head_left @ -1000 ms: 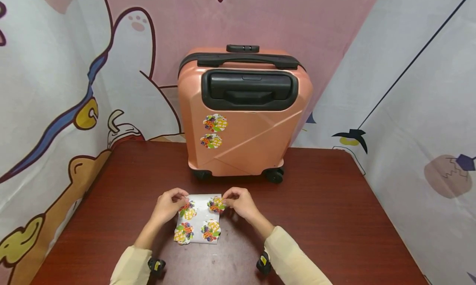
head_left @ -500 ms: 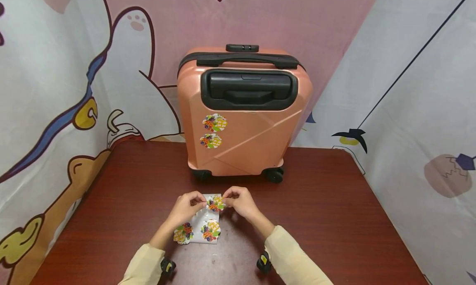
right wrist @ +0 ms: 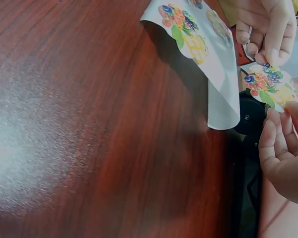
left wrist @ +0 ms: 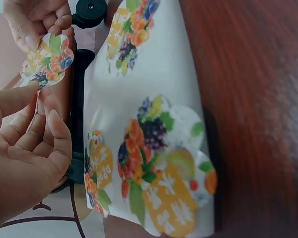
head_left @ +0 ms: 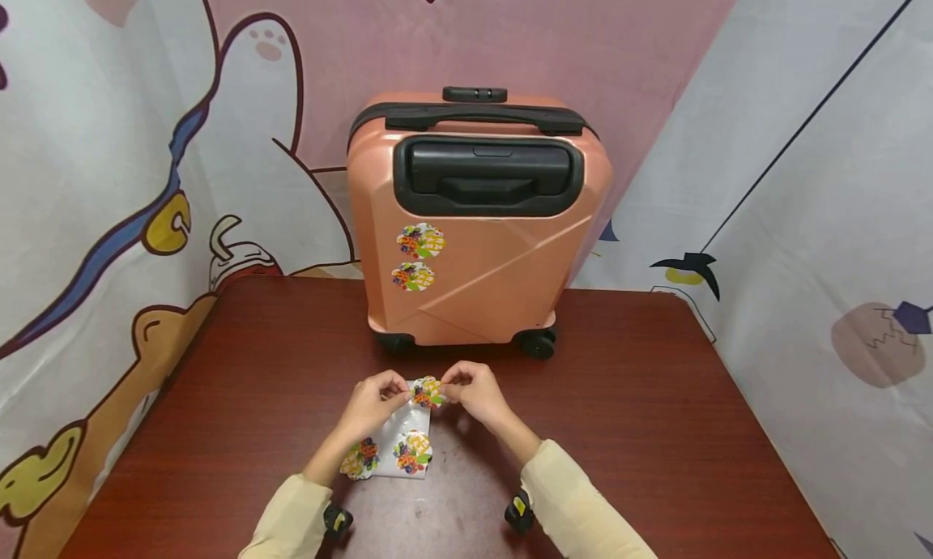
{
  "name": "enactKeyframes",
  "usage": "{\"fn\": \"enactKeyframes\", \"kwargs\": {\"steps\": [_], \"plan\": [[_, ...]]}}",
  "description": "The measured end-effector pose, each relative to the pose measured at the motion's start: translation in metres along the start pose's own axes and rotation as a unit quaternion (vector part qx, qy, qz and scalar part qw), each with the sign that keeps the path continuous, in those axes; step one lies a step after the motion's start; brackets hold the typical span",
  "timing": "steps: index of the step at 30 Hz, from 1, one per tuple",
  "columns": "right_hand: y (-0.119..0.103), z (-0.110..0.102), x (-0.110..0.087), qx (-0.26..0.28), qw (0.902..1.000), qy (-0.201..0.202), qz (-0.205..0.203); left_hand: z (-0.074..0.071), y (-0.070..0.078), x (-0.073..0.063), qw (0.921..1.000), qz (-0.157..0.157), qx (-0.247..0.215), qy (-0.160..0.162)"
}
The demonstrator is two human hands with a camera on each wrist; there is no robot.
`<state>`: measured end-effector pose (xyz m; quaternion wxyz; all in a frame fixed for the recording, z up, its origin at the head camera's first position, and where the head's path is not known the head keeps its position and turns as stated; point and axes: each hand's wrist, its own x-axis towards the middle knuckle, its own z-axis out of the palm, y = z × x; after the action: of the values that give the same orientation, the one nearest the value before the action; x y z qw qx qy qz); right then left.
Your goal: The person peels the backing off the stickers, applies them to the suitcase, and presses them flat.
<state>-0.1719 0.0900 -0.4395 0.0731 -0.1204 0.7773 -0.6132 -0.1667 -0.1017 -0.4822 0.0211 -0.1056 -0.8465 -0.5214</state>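
A round fruit-print sticker [head_left: 428,392] with a scalloped edge is held up between both hands, above the far end of a white sticker sheet [head_left: 397,429]. My left hand [head_left: 370,407] pinches its left edge between thumb and finger. At the opposite edge, my right hand [head_left: 475,397] pinches it too. In the left wrist view the sticker [left wrist: 48,60] looks apart from the sheet [left wrist: 102,94]. More fruit stickers lie on the sheet, among them one at its near right [head_left: 413,452] and one at its near left [head_left: 360,458]. My left hand covers part of the sheet in the head view.
Behind the hands an orange-pink suitcase [head_left: 503,275] stands upright on the brown table [head_left: 641,413]. Two similar stickers, an upper one [head_left: 420,241] and a lower one [head_left: 413,276], are on its left front. A printed cloth [head_left: 619,40] hangs behind it.
My left hand has moved right from the sheet's far left corner to the sticker's left edge. The sticker has since risen slightly, off the sheet, with both hands on it.
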Motion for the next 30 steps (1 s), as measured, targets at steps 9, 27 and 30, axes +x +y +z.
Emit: {"fn": "enactKeyframes", "kwargs": {"steps": [9, 27, 30], "plan": [[-0.011, -0.006, 0.008, 0.007, 0.9998, 0.017, -0.004, -0.004, 0.009, 0.01, 0.9994, 0.02, -0.001, 0.028], [-0.014, -0.031, 0.039, 0.02, 0.9967, 0.071, -0.033, -0.011, 0.05, 0.042, 0.9947, 0.075, 0.016, 0.068], [-0.02, -0.035, 0.041, 0.021, 0.996, 0.077, -0.038, -0.011, 0.057, 0.047, 0.9928, 0.088, 0.017, 0.08]]}}
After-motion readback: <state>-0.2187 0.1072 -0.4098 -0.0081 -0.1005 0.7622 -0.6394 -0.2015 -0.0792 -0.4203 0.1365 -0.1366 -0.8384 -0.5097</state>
